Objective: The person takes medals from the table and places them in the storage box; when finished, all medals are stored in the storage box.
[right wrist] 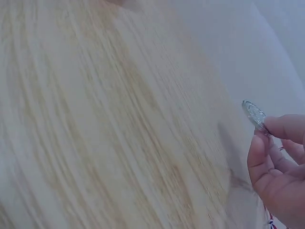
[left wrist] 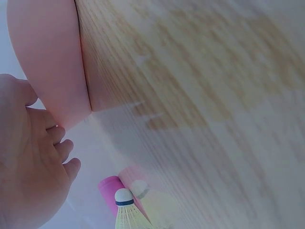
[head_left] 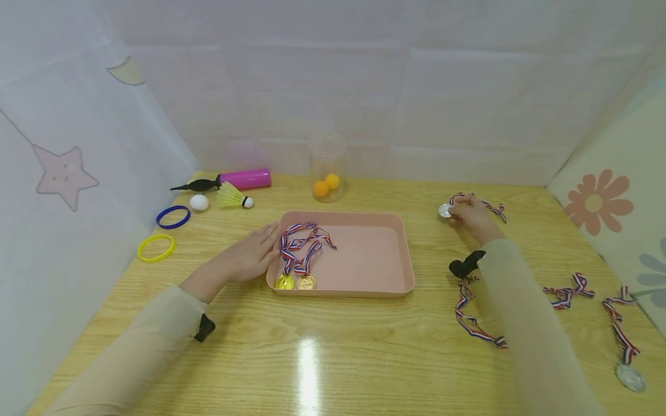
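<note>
A silver medal (right wrist: pixel 255 114) is pinched between the thumb and fingers of my right hand (head_left: pixel 472 217), at the back right of the table. Its striped ribbon (head_left: pixel 493 207) trails behind the hand. My left hand (head_left: pixel 252 254) rests against the left side of the pink tray (head_left: pixel 364 293), with the fingers extended along the rim; the left wrist view shows the fingertips at the tray's outer wall (left wrist: pixel 52 62). Inside the tray, at its left end, lie a gold medal (head_left: pixel 284 282) and a bronze-toned medal (head_left: pixel 306 282) with their red, white and blue ribbons (head_left: pixel 299 245).
Right of the tray lie more ribbons (head_left: pixel 468 318) and a silver medal (head_left: pixel 631 377), partly behind my right sleeve. A clear jar (head_left: pixel 328 156) with two orange balls stands at the back. Back left are a pink pump (head_left: pixel 244 178), shuttlecock (head_left: pixel 231 196), white ball (head_left: pixel 199 202) and two wristbands (head_left: pixel 156 248).
</note>
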Tool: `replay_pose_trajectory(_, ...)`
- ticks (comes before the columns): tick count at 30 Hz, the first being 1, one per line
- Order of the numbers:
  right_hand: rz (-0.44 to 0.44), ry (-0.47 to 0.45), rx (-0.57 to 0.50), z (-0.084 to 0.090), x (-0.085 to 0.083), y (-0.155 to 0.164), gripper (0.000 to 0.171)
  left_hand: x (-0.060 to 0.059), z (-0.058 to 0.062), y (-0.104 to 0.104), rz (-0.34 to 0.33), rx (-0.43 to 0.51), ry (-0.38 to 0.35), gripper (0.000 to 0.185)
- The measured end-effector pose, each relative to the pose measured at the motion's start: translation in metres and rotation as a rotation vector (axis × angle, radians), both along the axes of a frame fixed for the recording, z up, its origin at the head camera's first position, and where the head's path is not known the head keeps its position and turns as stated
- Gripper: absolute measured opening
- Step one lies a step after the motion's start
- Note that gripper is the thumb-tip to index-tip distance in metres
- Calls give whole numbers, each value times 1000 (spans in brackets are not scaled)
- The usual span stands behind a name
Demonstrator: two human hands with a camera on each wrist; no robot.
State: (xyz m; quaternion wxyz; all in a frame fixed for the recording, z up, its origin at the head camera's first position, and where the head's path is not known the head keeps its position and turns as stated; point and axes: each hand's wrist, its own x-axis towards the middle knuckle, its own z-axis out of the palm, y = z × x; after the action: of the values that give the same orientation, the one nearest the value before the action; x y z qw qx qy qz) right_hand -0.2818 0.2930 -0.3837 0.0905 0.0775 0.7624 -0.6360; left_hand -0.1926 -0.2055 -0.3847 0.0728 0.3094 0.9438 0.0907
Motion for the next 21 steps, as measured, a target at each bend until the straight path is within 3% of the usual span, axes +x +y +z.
replay_pose_trajectory(6, -120, 57, -156, 7, -1, 3, 57, 1, 1, 0, -2, 7, 9, 56)
replay_pose_trajectory(10, -114, 93, -147, 10, -1, 8, 64, 2, 2, 1, 3, 7, 3, 56)
replay_pose_trajectory(13, -95, 117, -156, 13, -1, 11, 56, 2, 2, 1, 6, 2, -3, 56)
replay_pose_trajectory(19, -81, 180, -343, 24, 4, 13, 20, 1, 1, 1, 9, 2, -9, 56)
replay_pose_trajectory(21, -68, 210, -406, 31, 7, 12, 22, 1, 1, 1, 11, 5, -10, 56)
